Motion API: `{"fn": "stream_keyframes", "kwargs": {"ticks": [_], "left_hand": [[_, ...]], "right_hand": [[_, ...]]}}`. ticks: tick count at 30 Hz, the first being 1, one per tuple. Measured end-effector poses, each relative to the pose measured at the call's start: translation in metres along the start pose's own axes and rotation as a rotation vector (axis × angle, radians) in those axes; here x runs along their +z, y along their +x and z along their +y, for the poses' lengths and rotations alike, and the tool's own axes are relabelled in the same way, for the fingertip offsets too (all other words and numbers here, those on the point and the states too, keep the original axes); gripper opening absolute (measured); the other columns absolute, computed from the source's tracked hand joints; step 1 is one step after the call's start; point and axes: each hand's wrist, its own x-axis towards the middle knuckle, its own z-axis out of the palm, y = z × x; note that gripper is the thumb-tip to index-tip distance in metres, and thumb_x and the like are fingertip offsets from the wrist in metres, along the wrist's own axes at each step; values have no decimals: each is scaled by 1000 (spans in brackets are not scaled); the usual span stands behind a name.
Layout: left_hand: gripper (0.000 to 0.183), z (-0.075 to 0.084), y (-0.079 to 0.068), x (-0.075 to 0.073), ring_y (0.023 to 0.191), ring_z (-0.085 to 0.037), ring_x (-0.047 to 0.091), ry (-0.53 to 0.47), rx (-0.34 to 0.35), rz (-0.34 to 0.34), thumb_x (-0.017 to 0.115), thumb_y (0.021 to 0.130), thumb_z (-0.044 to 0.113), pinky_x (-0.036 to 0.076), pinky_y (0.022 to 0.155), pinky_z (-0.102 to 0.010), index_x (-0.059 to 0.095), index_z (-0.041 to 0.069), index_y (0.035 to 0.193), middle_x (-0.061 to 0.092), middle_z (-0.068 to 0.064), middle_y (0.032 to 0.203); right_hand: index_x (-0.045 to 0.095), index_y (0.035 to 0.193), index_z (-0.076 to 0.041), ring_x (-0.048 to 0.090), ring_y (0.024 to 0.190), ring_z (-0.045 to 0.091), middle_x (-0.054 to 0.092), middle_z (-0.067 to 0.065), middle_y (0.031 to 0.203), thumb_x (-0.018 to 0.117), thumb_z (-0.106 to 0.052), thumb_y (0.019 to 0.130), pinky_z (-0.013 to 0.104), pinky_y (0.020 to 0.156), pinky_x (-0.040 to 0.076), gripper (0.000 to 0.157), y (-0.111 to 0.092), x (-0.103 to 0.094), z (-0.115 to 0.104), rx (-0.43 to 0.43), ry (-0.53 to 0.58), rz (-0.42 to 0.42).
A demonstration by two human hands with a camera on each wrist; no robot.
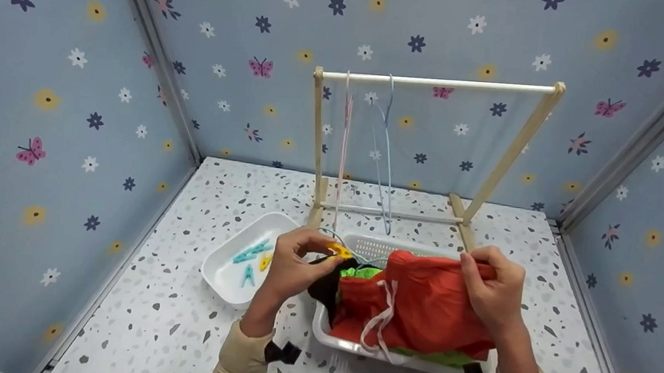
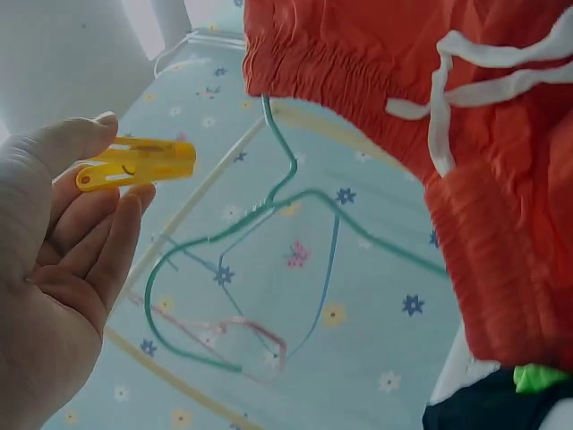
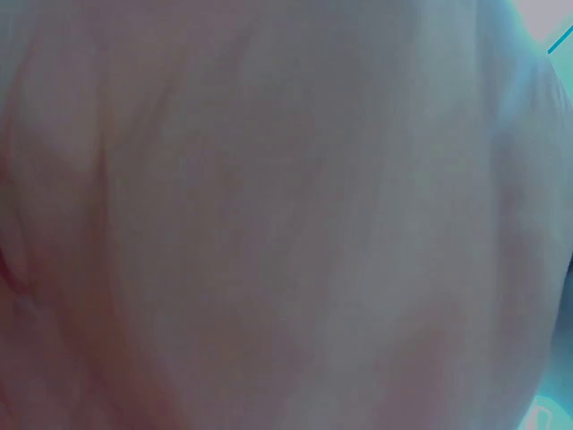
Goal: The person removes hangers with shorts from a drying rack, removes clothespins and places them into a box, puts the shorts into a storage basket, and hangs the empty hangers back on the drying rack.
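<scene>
In the head view my left hand pinches a yellow clothespin between thumb and fingers, left of the red shorts. My right hand grips the shorts at their upper right corner. A white drawstring dangles from the shorts. From the left wrist, a green hanger runs behind the shorts, its hook pointing away; the clothespin is apart from both. Under the shorts stands a white basket, partly covered, with black cloth and bright green cloth. Blurred, close surface fills the right wrist view.
A white tray on the left holds teal clothespins and a yellow one. Behind the basket stands a wooden rack with a white rail; a pink hanger and a blue hanger hang there. Patterned walls enclose the table.
</scene>
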Motion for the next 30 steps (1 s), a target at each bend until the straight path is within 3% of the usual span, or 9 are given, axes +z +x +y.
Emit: {"fn": "stream_keyframes", "kwargs": {"ticks": [8, 17, 22, 25, 30], "left_hand": [[31, -10, -13, -24, 65, -25, 55, 104, -23, 97, 69, 68, -8, 47, 55, -35, 63, -2, 99, 56, -18, 81], [36, -26, -34, -48, 70, -24, 55, 250, -173, 217, 71, 70, -3, 45, 58, -32, 61, -3, 105, 61, -17, 84], [35, -51, -50, -65, 74, -21, 57, 310, -249, 263, 70, 73, 6, 45, 60, -27, 63, 6, 107, 63, -9, 89], [37, -70, -61, -77, 80, -15, 57, 405, -320, 273, 70, 75, 13, 44, 62, -26, 62, 14, 111, 63, -2, 93], [36, -95, -70, -89, 80, -10, 56, 538, -446, 262, 71, 75, 16, 44, 63, -34, 62, 16, 110, 63, 2, 93]], "right_hand": [[58, 66, 2, 37, 43, 5, 50, 1, 55, 62, 7, 71, 15, 39, 28, 9, 1, -2, 3, 3, -7, -5], [57, 65, -1, 34, 42, 3, 47, -1, 53, 62, 4, 72, 16, 37, 26, 10, -7, -5, 9, 33, -62, 12], [57, 65, -1, 34, 41, 3, 46, -2, 52, 61, 4, 72, 16, 37, 25, 10, -9, -6, 9, 43, -64, 14], [57, 65, 0, 34, 41, 4, 45, -2, 52, 61, 5, 72, 16, 37, 25, 10, -7, -5, 6, 42, -53, 16], [57, 64, 1, 35, 42, 5, 47, 0, 53, 60, 6, 72, 16, 38, 26, 10, -6, -6, 5, 44, -47, 24]]}}
